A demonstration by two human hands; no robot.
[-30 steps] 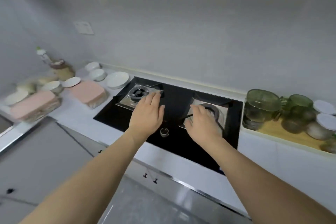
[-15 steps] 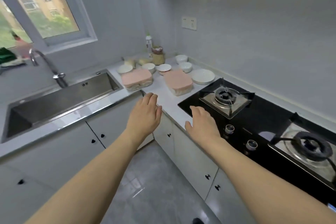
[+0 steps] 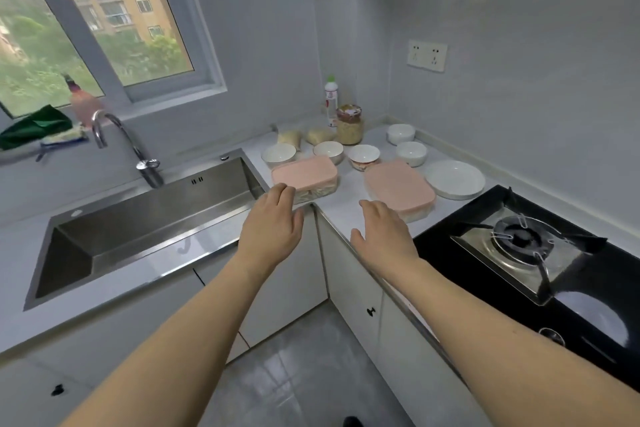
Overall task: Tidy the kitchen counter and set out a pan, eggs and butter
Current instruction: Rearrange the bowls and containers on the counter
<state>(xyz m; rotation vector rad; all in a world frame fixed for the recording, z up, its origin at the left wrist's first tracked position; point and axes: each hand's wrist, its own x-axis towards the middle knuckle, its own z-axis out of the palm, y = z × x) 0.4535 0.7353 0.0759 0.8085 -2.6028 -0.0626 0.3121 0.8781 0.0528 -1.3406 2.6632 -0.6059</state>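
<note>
White corner counter between sink and hob

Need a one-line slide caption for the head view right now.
Both open hands, left hand and right hand, reach toward two pink-lidded containers on the corner counter.

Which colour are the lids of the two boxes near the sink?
Pink lids, seen in the head view.

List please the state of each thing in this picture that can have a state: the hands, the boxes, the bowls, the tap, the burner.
left hand: open, holds nothing
right hand: open, holds nothing
left pink-lidded box: lid on
right pink-lidded box: lid on
jar: lid on
white bottle: capped, upright
bowls: upright
tap: no water runs
burner: no flame
window: closed
</note>
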